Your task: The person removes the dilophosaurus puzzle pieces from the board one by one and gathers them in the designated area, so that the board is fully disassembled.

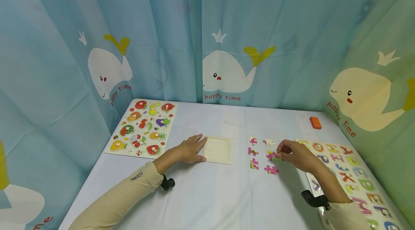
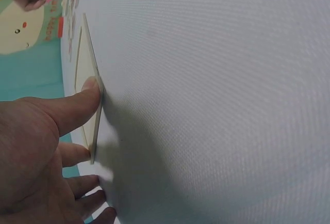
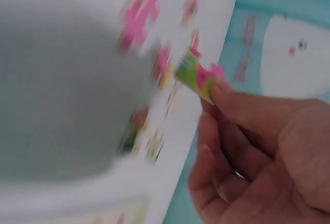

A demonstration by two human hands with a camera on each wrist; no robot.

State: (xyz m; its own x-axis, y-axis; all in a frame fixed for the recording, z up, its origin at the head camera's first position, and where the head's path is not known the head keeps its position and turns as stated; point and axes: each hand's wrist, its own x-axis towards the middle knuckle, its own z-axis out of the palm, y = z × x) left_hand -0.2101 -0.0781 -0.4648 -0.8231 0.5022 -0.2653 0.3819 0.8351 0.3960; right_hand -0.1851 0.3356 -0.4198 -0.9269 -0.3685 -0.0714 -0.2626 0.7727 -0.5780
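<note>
My left hand rests at the left edge of a square, shallow wooden puzzle tray. Its fingers are spread, and in the left wrist view the thumb lies against the tray's rim. My right hand is raised over the right side of a group of loose jigsaw pieces. Between thumb and fingertips it pinches one jigsaw piece, green, yellow and pink, seen tilted in the right wrist view. The other pieces, mostly pink, lie apart in rows right of the tray; my right hand covers some of them.
A fruit peg board lies at the back left. On the right, under my right forearm, is an alphabet board. An orange block sits at the back right. Whale-print curtains enclose the white table.
</note>
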